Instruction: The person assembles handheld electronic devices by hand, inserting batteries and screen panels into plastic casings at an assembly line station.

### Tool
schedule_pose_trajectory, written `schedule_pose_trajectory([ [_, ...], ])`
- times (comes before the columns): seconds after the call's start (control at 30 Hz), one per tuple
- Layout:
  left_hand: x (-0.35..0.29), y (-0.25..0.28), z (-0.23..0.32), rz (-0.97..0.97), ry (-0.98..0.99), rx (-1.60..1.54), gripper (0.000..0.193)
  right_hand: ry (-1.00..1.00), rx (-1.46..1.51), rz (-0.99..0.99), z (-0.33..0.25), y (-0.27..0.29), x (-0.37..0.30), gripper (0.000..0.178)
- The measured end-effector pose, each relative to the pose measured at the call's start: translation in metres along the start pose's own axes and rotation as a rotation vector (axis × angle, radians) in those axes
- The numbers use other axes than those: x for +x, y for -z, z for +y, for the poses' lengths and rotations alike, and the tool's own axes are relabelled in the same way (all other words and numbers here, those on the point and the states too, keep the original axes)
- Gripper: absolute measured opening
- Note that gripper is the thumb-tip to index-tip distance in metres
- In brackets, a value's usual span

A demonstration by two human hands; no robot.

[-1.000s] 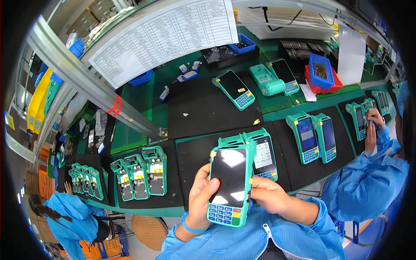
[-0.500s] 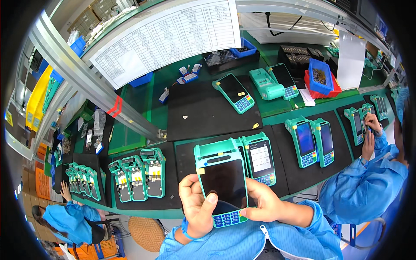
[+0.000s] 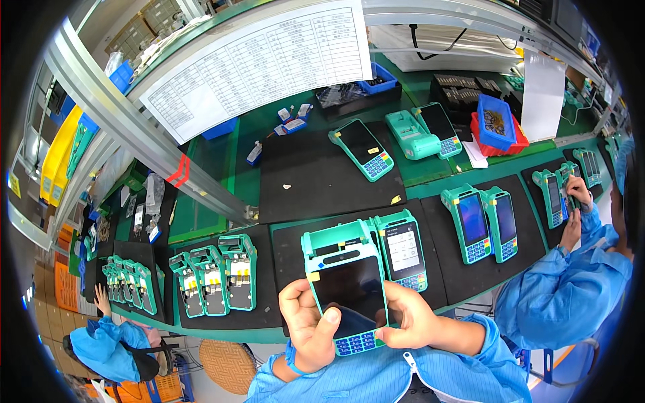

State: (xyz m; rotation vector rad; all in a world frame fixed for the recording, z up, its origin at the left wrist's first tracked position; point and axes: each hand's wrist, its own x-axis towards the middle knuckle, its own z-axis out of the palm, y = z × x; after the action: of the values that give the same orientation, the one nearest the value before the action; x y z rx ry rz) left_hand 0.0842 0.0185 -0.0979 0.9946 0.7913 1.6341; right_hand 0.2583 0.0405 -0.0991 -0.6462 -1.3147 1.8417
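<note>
Between both hands I hold a green payment terminal [image 3: 349, 289], its dark screen and blue keypad facing me. My left hand [image 3: 310, 322] wraps the left side, thumb on the screen's lower left. On the other side, my right hand [image 3: 411, 314] grips the lower right corner, its thumb by the keypad. Just behind it, a second payment terminal [image 3: 402, 250] with a lit white menu lies on the black mat. Two more terminals [image 3: 472, 218] with blue-lit screens lie to the right. Three opened terminal housings [image 3: 213, 279] showing inner parts lie on the left.
On the raised black mat [image 3: 295, 174] lies a terminal [image 3: 363, 149] with a dark screen. Behind are blue and red bins [image 3: 496, 124] and small battery-like packs [image 3: 292, 124]. A metal post [image 3: 148, 127] rises at left. Co-workers in blue sit at right [image 3: 564, 282] and left [image 3: 111, 349].
The terminal in my hands has tipped slightly and shifted a little lower, with both hands still on it. The co-worker at left has shifted slightly.
</note>
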Motion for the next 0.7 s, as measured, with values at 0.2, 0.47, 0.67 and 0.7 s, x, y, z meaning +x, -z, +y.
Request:
schedule_pose_trajectory([
  [0.2, -0.003, 0.0, -0.003, 0.038, 0.018, -0.033, 0.059, 0.014, 0.078, -0.008, 0.007, 0.0, -0.002, 0.061],
  [0.47, 0.002, 0.0, -0.01, 0.024, 0.094, -0.029, 0.055, 0.0, 0.173, 0.059, 0.02, 0.003, -0.002, 0.06],
  [0.67, 0.004, 0.001, -0.014, 0.045, 0.107, -0.024, 0.055, -0.018, 0.182, 0.081, 0.024, 0.004, -0.001, 0.059],
  [0.7, 0.003, 0.001, -0.014, 0.046, 0.105, -0.028, 0.055, -0.018, 0.182, 0.081, 0.023, 0.004, -0.001, 0.059],
])
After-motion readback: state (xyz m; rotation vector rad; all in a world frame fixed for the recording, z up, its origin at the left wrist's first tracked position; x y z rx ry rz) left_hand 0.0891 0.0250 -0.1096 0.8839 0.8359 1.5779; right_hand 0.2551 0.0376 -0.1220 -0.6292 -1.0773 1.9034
